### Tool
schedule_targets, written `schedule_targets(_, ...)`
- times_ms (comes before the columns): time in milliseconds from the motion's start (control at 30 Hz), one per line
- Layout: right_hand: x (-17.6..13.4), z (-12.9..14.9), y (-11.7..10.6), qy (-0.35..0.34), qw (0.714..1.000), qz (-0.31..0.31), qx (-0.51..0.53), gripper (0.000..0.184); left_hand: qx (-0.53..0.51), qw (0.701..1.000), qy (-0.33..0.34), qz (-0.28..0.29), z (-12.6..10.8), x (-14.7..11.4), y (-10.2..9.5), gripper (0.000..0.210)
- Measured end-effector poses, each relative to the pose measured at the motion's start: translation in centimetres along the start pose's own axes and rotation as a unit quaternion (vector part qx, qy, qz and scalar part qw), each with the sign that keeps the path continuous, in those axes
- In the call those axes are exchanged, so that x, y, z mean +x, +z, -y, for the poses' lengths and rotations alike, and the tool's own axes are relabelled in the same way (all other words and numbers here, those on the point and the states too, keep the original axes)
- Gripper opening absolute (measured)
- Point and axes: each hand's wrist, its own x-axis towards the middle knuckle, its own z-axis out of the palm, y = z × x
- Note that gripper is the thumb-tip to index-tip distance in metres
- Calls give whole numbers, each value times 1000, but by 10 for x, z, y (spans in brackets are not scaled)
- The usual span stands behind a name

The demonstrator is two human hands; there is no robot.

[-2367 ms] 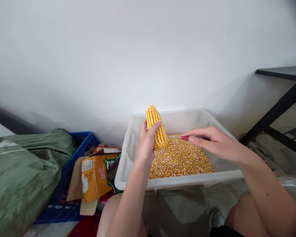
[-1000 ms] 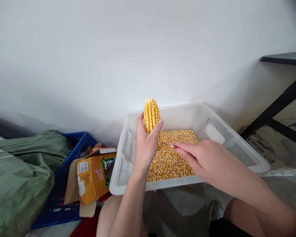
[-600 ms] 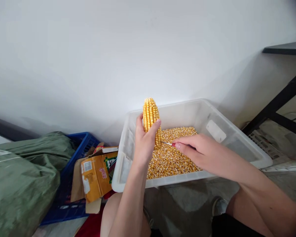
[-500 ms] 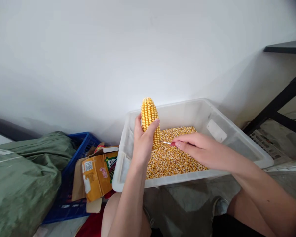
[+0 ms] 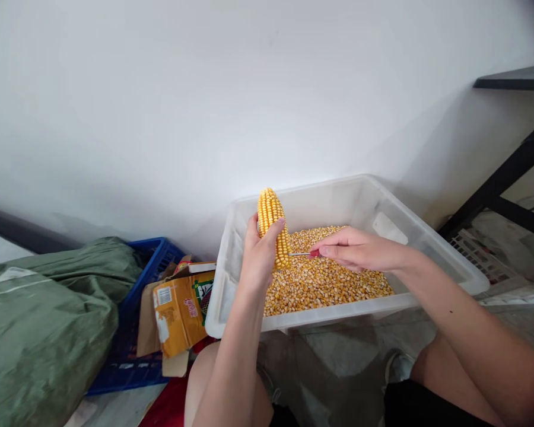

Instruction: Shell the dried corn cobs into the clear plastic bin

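Above the left part of the tub [image 5: 338, 312], the cob [image 5: 267, 210] is in the left hand [image 5: 258, 258], which grasps it around the lower half, with the thumb laid across the front side. The cob stands nearly upright, but it is a little tilted: its upper end leans to the left, toward the wall [image 5: 267, 107], and its lower end points down and to the right, over the kernels [image 5: 320, 287].

The right hand [image 5: 347, 248] is on the right side of the cob, apart from it. It pinches the red handle of a thin tool [image 5: 315, 253] between the thumb and the forefinger, and the other fingers are curled below. The metal shaft goes almost level to the left and bridges the space between this hand and the cob. So the long axis of the tool crosses the long axis of the cob, not far from a right angle, and this crossing seems to be the relation that matters most. The shaft ends at the right edge of the cob, near its lower end. It appears to touch there, but one cannot tell how deep the tip sits among the rows.
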Motion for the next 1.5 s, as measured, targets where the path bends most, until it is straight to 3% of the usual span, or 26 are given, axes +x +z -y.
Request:
schedule_targets(133,-5,9,3,3,999,-17,-37,49,2,1000,-7,0,0,0,-1,44)
schedule_targets(400,-18,26,7,0,978,-144,-150,41,29,998,34,-41,-7,0,0,46)
schedule_targets(667,-12,28,16,-24,974,-139,-177,37,51,997,56,-30,-9,-5,3,44)
schedule_targets(867,-17,33,25,-9,968,-144,-203,37,91,990,105,-32,-10,-7,3,43)
schedule_targets(1067,-19,39,41,22,949,-175,-262,37,146,983,108,-27,-12,-9,6,48)
schedule_targets(1167,-13,33,39,16,956,-163,-242,36,156,982,104,-34,-8,-7,3,53)
schedule_targets(1267,-6,23,31,4,970,-135,-204,35,137,988,68,-23,0,2,1,55)
schedule_targets(1333,-4,18,26,-6,970,-132,-203,35,105,994,9,6,5,12,2,51)
schedule_targets(1500,5,7,28,-23,919,-193,-342,35,38,972,-193,128,22,46,14,40)
